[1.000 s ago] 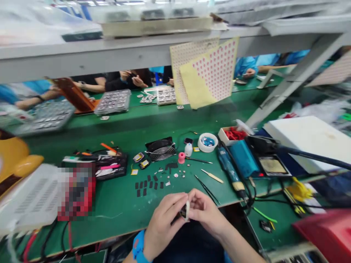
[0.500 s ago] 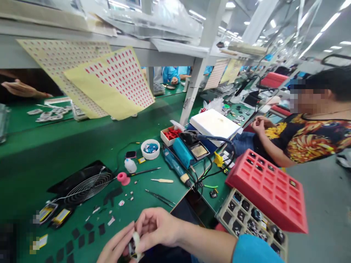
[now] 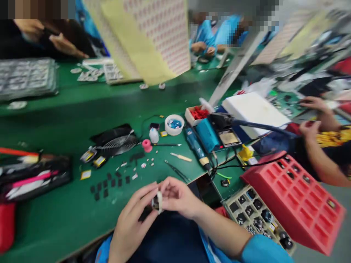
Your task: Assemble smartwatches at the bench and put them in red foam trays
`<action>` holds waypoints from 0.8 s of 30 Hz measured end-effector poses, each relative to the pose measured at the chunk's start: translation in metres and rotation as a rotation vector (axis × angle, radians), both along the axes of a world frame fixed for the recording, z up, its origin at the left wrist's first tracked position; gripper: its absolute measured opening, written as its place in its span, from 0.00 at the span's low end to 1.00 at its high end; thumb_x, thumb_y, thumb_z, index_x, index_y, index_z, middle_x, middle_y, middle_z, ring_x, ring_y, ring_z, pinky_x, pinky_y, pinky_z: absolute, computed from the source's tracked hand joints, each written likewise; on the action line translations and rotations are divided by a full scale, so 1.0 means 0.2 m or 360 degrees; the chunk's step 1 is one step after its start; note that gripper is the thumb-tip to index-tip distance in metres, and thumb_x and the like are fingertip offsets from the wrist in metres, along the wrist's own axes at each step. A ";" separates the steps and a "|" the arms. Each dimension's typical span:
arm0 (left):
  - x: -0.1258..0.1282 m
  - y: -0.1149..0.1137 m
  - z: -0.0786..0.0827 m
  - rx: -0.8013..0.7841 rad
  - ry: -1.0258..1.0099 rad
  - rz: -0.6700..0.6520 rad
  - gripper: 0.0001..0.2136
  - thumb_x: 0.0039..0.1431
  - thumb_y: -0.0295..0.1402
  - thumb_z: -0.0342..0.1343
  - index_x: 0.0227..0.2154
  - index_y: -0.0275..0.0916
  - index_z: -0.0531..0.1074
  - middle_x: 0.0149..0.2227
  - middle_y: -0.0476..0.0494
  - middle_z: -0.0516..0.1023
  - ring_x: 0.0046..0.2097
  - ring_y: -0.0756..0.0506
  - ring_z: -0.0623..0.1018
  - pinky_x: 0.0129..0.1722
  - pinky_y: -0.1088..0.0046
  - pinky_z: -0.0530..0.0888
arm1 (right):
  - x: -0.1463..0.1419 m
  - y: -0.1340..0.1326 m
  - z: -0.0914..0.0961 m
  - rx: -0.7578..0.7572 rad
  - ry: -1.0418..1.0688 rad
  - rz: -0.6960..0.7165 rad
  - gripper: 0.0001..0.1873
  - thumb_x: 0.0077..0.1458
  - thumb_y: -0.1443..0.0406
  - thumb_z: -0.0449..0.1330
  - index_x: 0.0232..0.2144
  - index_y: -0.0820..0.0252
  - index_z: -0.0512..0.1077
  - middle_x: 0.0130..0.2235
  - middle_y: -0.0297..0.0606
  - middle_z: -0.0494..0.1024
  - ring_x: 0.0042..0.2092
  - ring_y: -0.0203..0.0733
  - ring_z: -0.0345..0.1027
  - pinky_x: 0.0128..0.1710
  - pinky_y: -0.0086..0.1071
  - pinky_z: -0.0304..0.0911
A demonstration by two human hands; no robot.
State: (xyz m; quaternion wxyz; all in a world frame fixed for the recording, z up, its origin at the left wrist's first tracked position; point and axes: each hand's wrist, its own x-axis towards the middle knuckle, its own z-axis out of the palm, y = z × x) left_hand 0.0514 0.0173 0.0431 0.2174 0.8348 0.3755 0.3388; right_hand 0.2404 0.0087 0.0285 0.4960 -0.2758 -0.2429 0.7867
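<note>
A small white-rimmed electronic part (image 3: pixel 158 201) with a dark inside sits between my two hands, above my lap at the bench's front edge. My left hand (image 3: pixel 134 216) grips it from the left with thumb and fingers. From the other side, my right hand (image 3: pixel 178 197) pinches its white rim. Fingers cover much of the part, so its exact kind is unclear. Just beyond my hands, dark tweezers (image 3: pixel 177 171) and a cream-handled tool (image 3: pixel 181 157) lie on the green bench. Several small black pads (image 3: pixel 105 183) are spread to the left.
A teal soldering station (image 3: pixel 207 136), a blue electric screwdriver (image 3: pixel 195 144) and a white round dish (image 3: pixel 174 132) stand ahead. A red tray (image 3: pixel 304 218) and a beige compartment tray (image 3: pixel 233 197) are at right, near a co-worker's hand (image 3: pixel 309 128). A metal coil (image 3: pixel 117 144) lies left.
The view has swung left and downward, bringing a black tool pouch into sight at left. Both hands still hold the white-rimmed part. The co-worker's hands at right have moved apart.
</note>
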 end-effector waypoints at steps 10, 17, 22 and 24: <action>0.04 -0.06 0.02 -0.0267 -0.0036 0.0068 0.17 0.69 0.31 0.56 0.58 0.43 0.69 0.54 0.41 0.78 0.53 0.45 0.80 0.52 0.70 0.80 | 0.01 -0.03 0.04 -0.0052 -0.0224 -0.0010 0.21 0.46 0.56 0.76 0.31 0.57 0.69 0.38 0.35 0.75 0.31 0.33 0.68 0.34 0.29 0.70; 0.04 -0.05 0.00 -0.0295 0.0015 0.0088 0.17 0.69 0.31 0.55 0.59 0.44 0.69 0.54 0.42 0.77 0.52 0.45 0.80 0.51 0.70 0.80 | 0.01 -0.03 0.04 -0.0002 -0.0189 -0.0020 0.18 0.48 0.58 0.75 0.31 0.57 0.69 0.36 0.34 0.74 0.32 0.32 0.68 0.35 0.29 0.69; -0.01 -0.05 -0.03 -0.0258 0.0044 0.0082 0.16 0.69 0.31 0.54 0.58 0.45 0.70 0.55 0.43 0.78 0.53 0.45 0.80 0.51 0.70 0.80 | 0.01 0.00 0.02 -0.0057 -0.0163 -0.0024 0.21 0.45 0.58 0.77 0.30 0.58 0.69 0.36 0.33 0.75 0.32 0.31 0.70 0.34 0.27 0.68; -0.01 -0.05 -0.03 -0.0222 0.0026 0.0047 0.16 0.70 0.33 0.54 0.58 0.47 0.70 0.53 0.44 0.78 0.52 0.44 0.80 0.51 0.70 0.80 | -0.02 0.00 0.01 -0.0099 -0.0132 -0.0033 0.25 0.39 0.56 0.79 0.30 0.58 0.69 0.35 0.32 0.76 0.33 0.33 0.72 0.36 0.28 0.69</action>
